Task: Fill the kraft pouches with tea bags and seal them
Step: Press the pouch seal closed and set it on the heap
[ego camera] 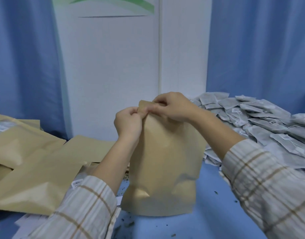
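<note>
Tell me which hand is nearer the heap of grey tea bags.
Right. The right hand pinches the upright kraft pouch top beside the heap of grey tea bags; the left hand grips the top's far side.

I see bare blue worktop (215, 200) right of the standing kraft pouch (165, 163); tea bags (262, 121) crowd beyond, flat pouches (36, 163) left.

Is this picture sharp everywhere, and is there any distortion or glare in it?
Head view: soft, even light, no glare; the upright kraft pouch and both hands, left hand and right hand, are fairly sharp; the checked sleeves stretch and blur near the lower edge from the wide lens; labels in the tea bag pile are too soft to read.
</note>
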